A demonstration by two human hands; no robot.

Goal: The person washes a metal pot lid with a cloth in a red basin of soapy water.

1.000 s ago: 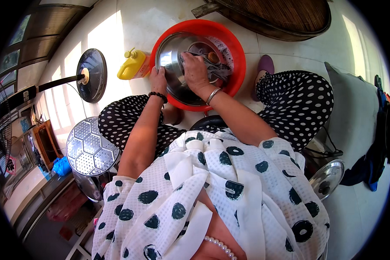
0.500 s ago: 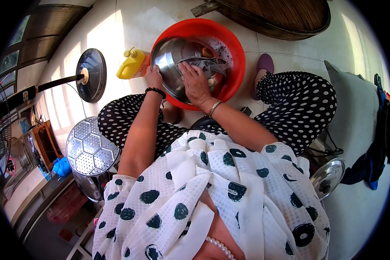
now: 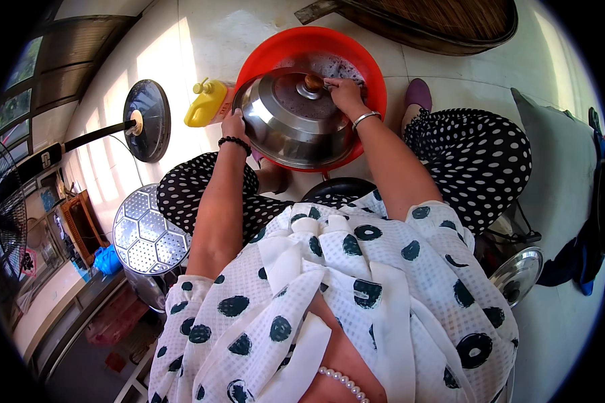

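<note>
A domed steel pot lid (image 3: 275, 138) with a glass centre and a brown knob (image 3: 313, 82) rests tilted across a red basin (image 3: 376, 101). My left hand (image 3: 233, 125) is closed on the lid's left rim. Just right of the knob, my right hand (image 3: 346, 96) has its fingers curled together at the lid's upper part. What those fingers hold is hidden; the grey cloth seen before does not show plainly. Suds and water (image 3: 343, 67) show in the basin beyond the lid.
A yellow jug (image 3: 207, 102) stands left of the basin. Further left are a round black fan base (image 3: 146, 121) and a perforated steel steamer tray (image 3: 151, 228). A dark wooden-rimmed basket (image 3: 423, 27) lies at the far right. Another lid (image 3: 517, 275) leans by my right side.
My right hand has moved up and right from the lid's middle to beside the knob. The lid has turned with its outer face up. The grey cloth has dropped from plain sight.
</note>
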